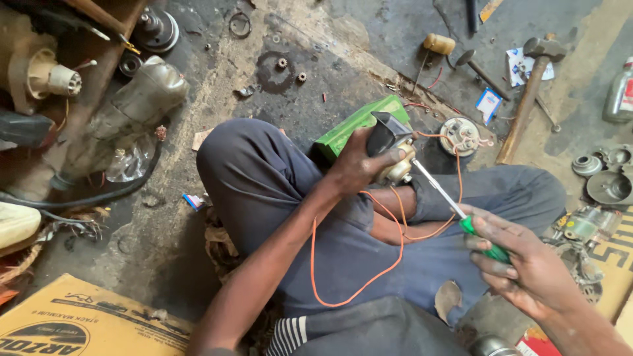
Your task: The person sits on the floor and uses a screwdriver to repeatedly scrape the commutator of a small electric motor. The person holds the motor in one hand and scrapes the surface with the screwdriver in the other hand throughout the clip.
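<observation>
Screwdriver [455, 207] — right hand [527, 264] gripping it.

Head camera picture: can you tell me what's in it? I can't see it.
A person sitting cross-legged on a dirty workshop floor holds a small black and cream part with orange wires in the left hand. The right hand pushes a green-handled screwdriver into it. A hammer lies nearby.

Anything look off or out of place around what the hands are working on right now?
Yes: small parts lie loose on the dirty floor, two small gears and a ring. Loose orange wires trail from the part in the left hand across the lap.
</observation>
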